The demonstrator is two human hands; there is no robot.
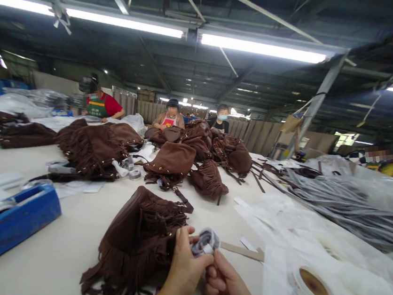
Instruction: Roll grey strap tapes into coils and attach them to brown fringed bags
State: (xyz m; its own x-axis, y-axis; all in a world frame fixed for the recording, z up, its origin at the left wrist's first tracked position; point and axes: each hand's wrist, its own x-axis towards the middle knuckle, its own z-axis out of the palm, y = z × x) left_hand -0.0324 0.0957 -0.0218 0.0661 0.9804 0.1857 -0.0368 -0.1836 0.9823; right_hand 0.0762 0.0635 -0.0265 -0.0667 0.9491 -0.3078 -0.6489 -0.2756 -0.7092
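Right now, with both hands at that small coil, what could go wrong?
Possible slip: the left hand has the small coil by the fingers, with the right hand at its lower edge, so it might drop or unwind.
Possible snag: the fringed brown bag sits right beside the left hand; its loose strands could catch.
Possible mix-up: other brown bags crowd the table behind, and parts might get confused.

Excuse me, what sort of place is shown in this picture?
It looks like a factory workshop for bags. Many brown bags, several fringed, lie on a large table; a blue tape dispenser is at the left, and aproned people are beyond, under tube lights.
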